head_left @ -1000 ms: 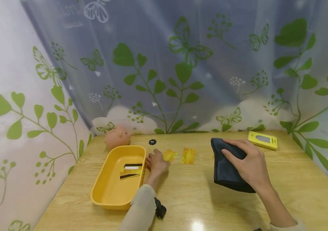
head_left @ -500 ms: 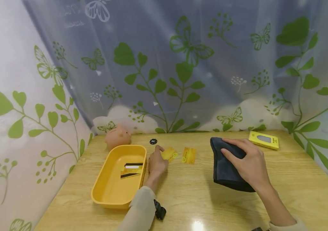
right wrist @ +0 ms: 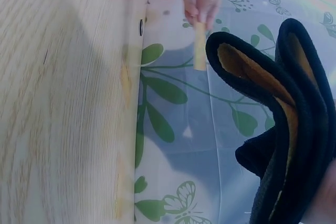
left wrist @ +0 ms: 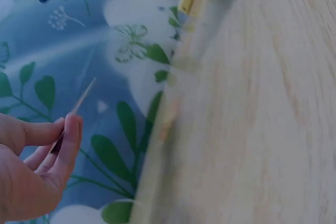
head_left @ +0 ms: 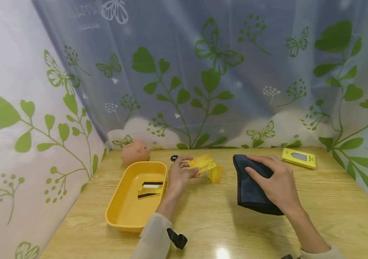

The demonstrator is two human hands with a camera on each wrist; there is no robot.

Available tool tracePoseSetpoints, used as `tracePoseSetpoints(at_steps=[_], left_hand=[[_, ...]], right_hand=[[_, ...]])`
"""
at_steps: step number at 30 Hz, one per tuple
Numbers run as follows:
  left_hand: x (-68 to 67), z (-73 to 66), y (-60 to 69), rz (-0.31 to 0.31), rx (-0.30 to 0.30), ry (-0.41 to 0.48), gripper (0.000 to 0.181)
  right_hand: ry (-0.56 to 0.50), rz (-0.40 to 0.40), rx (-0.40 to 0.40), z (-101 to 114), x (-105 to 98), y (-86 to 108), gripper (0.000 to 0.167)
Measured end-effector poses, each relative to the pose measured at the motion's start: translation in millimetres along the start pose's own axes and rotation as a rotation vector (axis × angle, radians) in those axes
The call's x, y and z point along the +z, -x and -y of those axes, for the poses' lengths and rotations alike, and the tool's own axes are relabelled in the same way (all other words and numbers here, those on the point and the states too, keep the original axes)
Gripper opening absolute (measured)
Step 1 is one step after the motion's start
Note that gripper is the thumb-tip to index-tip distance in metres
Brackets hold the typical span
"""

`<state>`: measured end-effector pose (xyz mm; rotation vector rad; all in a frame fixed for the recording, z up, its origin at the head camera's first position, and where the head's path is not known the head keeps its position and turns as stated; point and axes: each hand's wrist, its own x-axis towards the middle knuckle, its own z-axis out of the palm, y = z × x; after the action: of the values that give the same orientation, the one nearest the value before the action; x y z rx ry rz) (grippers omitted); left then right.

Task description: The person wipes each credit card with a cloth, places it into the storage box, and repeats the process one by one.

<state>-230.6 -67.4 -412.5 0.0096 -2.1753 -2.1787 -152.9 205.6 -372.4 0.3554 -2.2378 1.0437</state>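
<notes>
My left hand [head_left: 179, 176] pinches a yellow card [head_left: 203, 163] between thumb and fingers, lifted above the table. In the left wrist view that card [left wrist: 84, 95] is seen edge-on. Beneath and just right of it, a second yellow card [head_left: 216, 175] lies flat, partly covered. On the right, my right hand [head_left: 279, 180] grips a folded dark blue fabric pouch [head_left: 250, 183] above the table, thumb on its near face. The right wrist view shows the pouch [right wrist: 302, 129] with its folds gaping and a tan lining inside.
A yellow tray [head_left: 116, 198] with cards [head_left: 149, 191] in it stands left of my left hand. Behind are a pink piggy bank [head_left: 135, 153] and a black poker chip [head_left: 174, 158]. A yellow box [head_left: 299, 158] lies back right, before a printed curtain [head_left: 184, 90].
My left hand has taken the left card off the table and moved it up and slightly right, over the second card. My right hand keeps holding the pouch almost still.
</notes>
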Motion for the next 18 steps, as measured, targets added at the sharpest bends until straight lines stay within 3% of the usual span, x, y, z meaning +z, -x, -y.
tracePoseSetpoints(at_steps=[5,12,18], left_hand=[[-0.4,-10.6,5.7,0.102,0.004,0.084,0.049],[-1.0,-26.5,18.4,0.192,0.017,-0.009,0.058],[3.3,-33.8,29.3,0.292,0.035,-0.019,0.062]], right_hand=[[-0.009,0.006,-0.002,3,3,-0.5,0.040],[-0.018,0.009,-0.028,7,8,-1.6,0.040],[-0.037,0.027,-0.064,16,19,-1.7,0.040]])
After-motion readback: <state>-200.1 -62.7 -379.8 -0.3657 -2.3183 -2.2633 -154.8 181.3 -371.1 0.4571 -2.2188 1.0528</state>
